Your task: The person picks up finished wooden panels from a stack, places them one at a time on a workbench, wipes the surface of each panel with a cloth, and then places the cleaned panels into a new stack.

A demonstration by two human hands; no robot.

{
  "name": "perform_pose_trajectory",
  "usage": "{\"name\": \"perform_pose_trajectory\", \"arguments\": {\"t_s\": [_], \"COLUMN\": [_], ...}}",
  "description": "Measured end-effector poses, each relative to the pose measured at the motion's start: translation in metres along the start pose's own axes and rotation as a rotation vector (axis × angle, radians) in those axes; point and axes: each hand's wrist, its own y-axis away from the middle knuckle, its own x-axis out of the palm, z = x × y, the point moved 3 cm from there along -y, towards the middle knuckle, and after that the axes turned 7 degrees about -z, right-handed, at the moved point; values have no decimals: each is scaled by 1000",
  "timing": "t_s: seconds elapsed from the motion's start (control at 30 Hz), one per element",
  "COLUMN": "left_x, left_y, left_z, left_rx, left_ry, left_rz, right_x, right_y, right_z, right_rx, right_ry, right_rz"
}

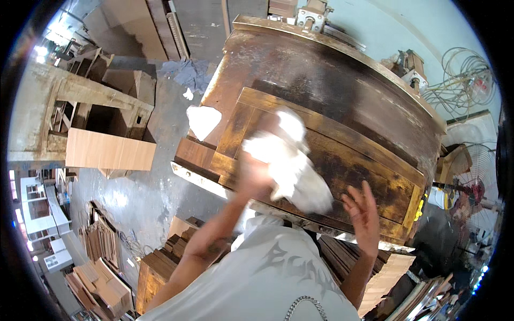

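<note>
A framed wooden panel [393, 184], stained in patchy brown and amber, lies flat on a worn brown workbench [316, 69]. My left hand [255, 174] is closed round a bunched white cloth [297, 174] above the left half of the panel. Both are smeared by motion, and whether the cloth touches the wood is hard to tell. Over the panel's near edge, right of the cloth, my right hand [367, 218] has its fingers spread and holds nothing. A second white cloth [203, 122] rests at the bench's left edge.
Clamp-like metal fittings [310, 20] line the bench's far edge. Coiled cables [463, 83] hang at the far right, with a caged fan [474, 184] below them. Left stands a wooden cabinet piece [110, 150]. Stacked boards [388, 281] lie near my right side.
</note>
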Motion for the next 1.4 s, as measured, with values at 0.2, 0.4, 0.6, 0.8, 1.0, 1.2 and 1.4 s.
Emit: {"name": "perform_pose_trajectory", "arguments": {"t_s": [0.2,0.4,0.6,0.8,1.0,1.2,1.4], "left_x": [-155,-129,-140,-81,-46,-61,-62], "left_y": [-96,-61,-50,-6,21,30,35], "left_z": [163,238,212,149,103,131,96], "left_rx": [-315,-389,95,-417,-384,-261,-314], "left_ry": [476,-222,-543,-600,-544,-311,-591], "left_rz": [-844,444,148,125,131,59,207], "right_x": [-167,-319,-341,-343,-353,-376,-376], "right_y": [25,44,76,76,89,100,108], "right_z": [-114,-195,-210,-205,-195,-213,-210], "right_rx": [-107,21,273,292,349,277,511], "right_ry": [393,1158,889,969,926,967,980], "right_rz": [-618,-939,-928,-961,-1031,-1090,-979]}}
